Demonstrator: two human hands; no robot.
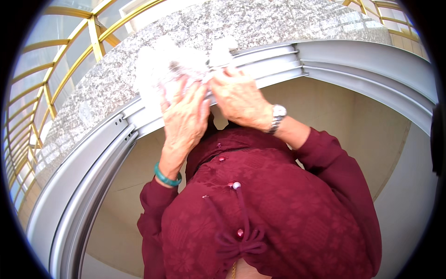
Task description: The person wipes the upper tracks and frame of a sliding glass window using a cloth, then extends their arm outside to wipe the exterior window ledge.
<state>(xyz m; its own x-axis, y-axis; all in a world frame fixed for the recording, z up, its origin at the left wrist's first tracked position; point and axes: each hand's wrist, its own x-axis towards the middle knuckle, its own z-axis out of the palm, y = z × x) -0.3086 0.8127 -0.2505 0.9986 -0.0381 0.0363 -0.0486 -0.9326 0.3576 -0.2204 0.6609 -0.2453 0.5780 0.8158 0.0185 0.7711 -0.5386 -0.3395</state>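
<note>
A white cloth (150,66), overexposed and bunched, lies over the granite sill and the metal window track (268,66). My left hand (184,108), with a green bangle at the wrist, rests on the cloth's near part, its fingers spread and pointing away from me. My right hand (240,94), with a metal wristwatch, is beside it at the track; its fingertips touch the cloth's right part, fingers bent. Whether the right fingers pinch the cloth is hard to tell, as glare and the back of the hand hide the contact.
Beyond the track stretches the speckled granite sill (271,21). Yellow metal bars (94,38) stand outside it. A sliding window frame (87,167) is at the left, and more metal frame (366,59) curves away at the right. A beige wall (331,101) lies below the track.
</note>
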